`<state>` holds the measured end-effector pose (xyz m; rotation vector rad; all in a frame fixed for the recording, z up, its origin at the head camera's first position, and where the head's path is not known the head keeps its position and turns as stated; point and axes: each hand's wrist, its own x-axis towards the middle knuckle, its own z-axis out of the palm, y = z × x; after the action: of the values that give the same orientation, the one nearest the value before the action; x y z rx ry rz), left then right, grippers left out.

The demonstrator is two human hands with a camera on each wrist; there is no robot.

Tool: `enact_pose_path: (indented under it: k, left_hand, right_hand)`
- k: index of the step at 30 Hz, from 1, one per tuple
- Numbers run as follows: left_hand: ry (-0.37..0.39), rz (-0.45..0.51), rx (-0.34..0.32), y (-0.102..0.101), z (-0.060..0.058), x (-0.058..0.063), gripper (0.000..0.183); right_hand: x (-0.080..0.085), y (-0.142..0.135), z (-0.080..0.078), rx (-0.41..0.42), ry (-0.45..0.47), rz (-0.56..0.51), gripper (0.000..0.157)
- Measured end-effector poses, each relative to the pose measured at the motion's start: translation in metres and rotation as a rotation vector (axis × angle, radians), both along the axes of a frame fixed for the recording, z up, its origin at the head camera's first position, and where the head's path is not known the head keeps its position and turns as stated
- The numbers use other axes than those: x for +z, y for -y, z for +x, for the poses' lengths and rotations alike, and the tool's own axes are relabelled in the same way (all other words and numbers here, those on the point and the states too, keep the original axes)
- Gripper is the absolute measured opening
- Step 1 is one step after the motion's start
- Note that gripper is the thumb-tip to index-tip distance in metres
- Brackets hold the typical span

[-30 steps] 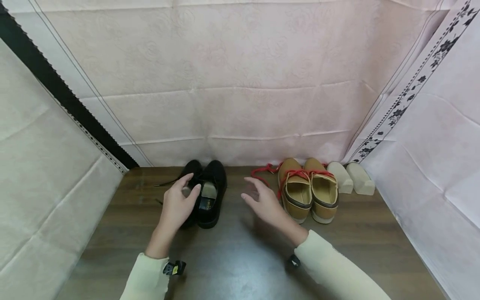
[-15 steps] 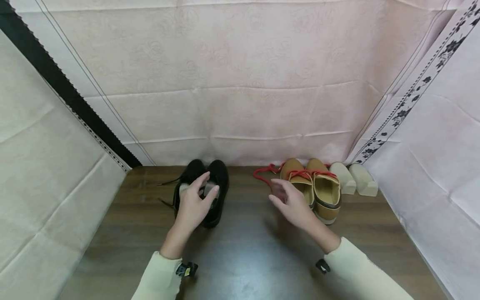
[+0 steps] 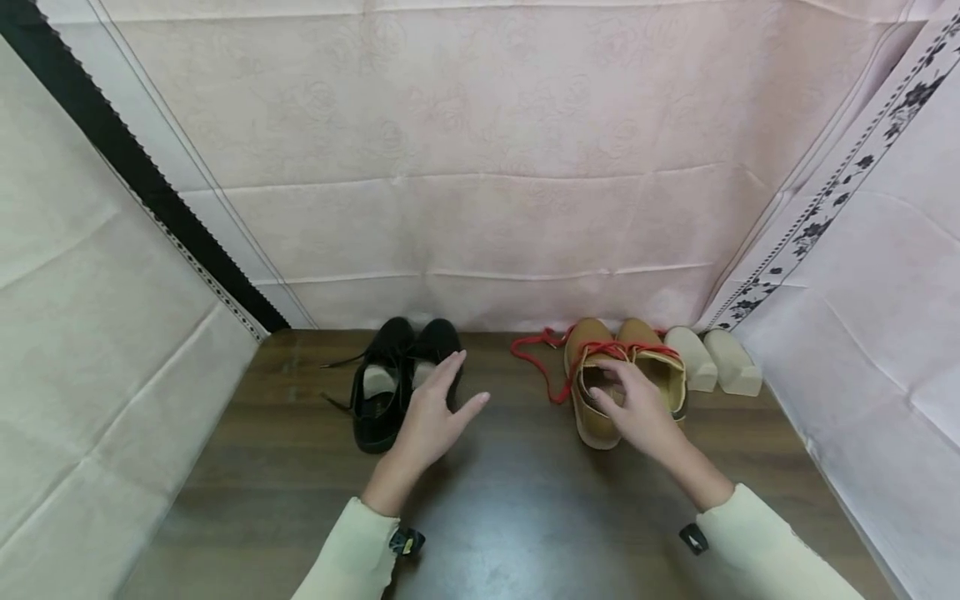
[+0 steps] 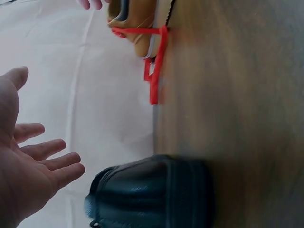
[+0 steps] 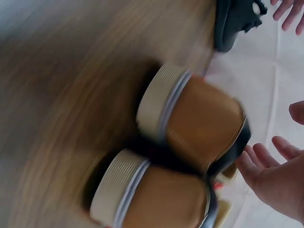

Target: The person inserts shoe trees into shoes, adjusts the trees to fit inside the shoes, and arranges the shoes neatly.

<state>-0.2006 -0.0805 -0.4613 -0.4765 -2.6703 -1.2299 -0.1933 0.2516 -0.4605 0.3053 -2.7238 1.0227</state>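
Note:
My left hand (image 3: 431, 417) hovers with fingers spread over the right one of two black lace-up shoes, hiding part of it. The left black shoe (image 3: 375, 425) shows whole, with a pale insert (image 3: 378, 381) at its opening. On the other side my right hand (image 3: 641, 412), fingers loosely bent, hangs over a pair of tan shoes (image 3: 596, 427) with red laces (image 3: 534, 340). In the right wrist view the fingers (image 5: 249, 164) come right up at the dark collar of a tan shoe (image 5: 204, 118). In the left wrist view the palm is beside a black shoe (image 4: 137, 194), holding nothing.
Two off-white, shoe-toe-shaped blocks (image 3: 731, 362) stand right of the tan shoes. All shoes are lined along the back edge of a brown wooden surface (image 3: 510, 500), against a pale cloth wall (image 3: 480, 167). Cloth walls slope up at left and right.
Both hands have moved to the right: the left from the left black shoe over to the right one, the right from the gap between the pairs to above the tan shoes. The shoes stay put.

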Motion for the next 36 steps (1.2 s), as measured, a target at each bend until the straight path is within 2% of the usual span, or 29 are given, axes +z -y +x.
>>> enact_pose_path:
  k: [5, 13, 17, 22, 26, 36]
  left_hand:
    - [0.048, -0.024, -0.054, -0.011, -0.002, -0.009, 0.084]
    - [0.124, -0.033, -0.090, -0.027, -0.004, -0.020, 0.088]
    - [0.177, 0.030, -0.086, -0.034, -0.006, -0.027, 0.086]
    - [0.253, 0.124, -0.049, -0.042, -0.008, -0.041, 0.082]
    - [0.259, 0.172, -0.031, -0.048, -0.010, -0.050, 0.076]
    - [0.277, 0.252, -0.026, -0.054, -0.015, -0.049, 0.064]
  right_hand:
    - [-0.002, -0.018, 0.003, -0.090, -0.008, 0.083, 0.042]
    - [-0.005, -0.038, 0.001, -0.183, -0.046, 0.139, 0.035]
    - [-0.006, -0.044, -0.005, -0.186, 0.001, 0.165, 0.037]
    - [-0.005, -0.045, -0.012, -0.166, 0.107, 0.209, 0.041]
    - [-0.003, -0.044, -0.016, -0.146, 0.149, 0.238, 0.039]
    - [-0.003, -0.043, -0.018, -0.111, 0.177, 0.216, 0.040]
